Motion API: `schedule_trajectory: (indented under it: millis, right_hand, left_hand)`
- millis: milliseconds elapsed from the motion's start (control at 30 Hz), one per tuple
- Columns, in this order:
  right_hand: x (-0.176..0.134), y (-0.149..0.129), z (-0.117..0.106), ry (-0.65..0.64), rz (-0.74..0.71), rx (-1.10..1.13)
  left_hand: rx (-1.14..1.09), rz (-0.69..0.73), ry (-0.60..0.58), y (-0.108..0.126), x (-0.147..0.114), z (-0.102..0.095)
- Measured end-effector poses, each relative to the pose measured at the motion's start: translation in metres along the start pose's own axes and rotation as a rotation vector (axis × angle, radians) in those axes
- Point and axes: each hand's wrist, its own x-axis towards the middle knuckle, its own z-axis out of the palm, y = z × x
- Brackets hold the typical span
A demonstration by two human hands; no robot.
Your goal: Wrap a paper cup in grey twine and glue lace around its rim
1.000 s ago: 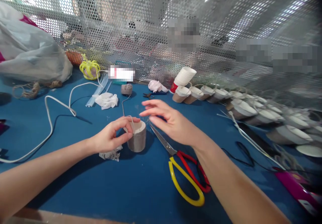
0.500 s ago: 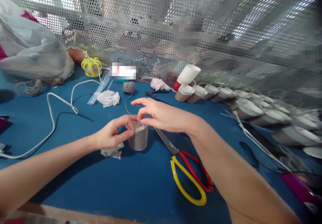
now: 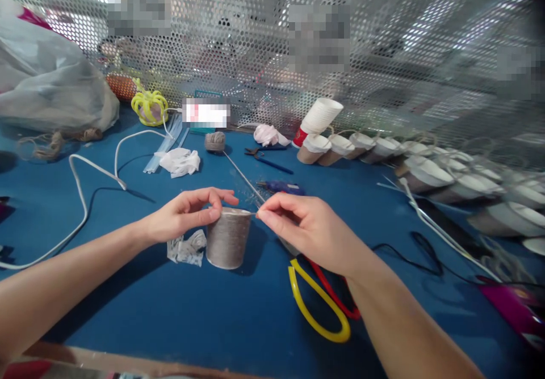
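Observation:
A cup wrapped in grey-brown cord (image 3: 227, 240) stands on the blue table. My left hand (image 3: 191, 214) grips its rim on the left, thumb outside and fingers over the top. To the right of the rim, my right hand (image 3: 306, 228) pinches the cord (image 3: 241, 173), which runs taut from a small ball of grey cord (image 3: 215, 141) farther back. A short stretch of cord links the pinch to the cup's rim. Crumpled printed paper (image 3: 187, 248) lies left of the cup. Scissors with yellow and red handles (image 3: 317, 305) rest beneath my right wrist, their blades mostly hidden.
Rows of wrapped cups with white lining (image 3: 430, 169) line the right side. A blue glue gun (image 3: 281, 188) lies behind my right hand, pliers (image 3: 258, 152) farther back. A white cable (image 3: 85, 197) loops across the left. A perforated metal screen (image 3: 251, 55) bounds the back.
My right hand has moved right from above the cup to beside its rim, drawing the slack cord taut. The left hand has shifted slightly left, and the cup now shows more fully.

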Motion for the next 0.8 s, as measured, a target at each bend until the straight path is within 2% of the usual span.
schedule_trajectory:
  millis: [300, 567, 800]
  right_hand:
    - [-0.013, 0.001, 0.007, 0.047, -0.090, -0.036]
    - [-0.008, 0.004, 0.006, 0.015, 0.000, 0.043]
    - [-0.007, 0.007, 0.008, -0.067, 0.046, 0.153]
  left_hand:
    - [0.083, -0.019, -0.036, 0.001, -0.001, -0.002]
    - [0.062, 0.015, -0.088, 0.001, -0.002, -0.005]
    - [-0.007, 0.008, -0.085, 0.001, -0.002, -0.004]
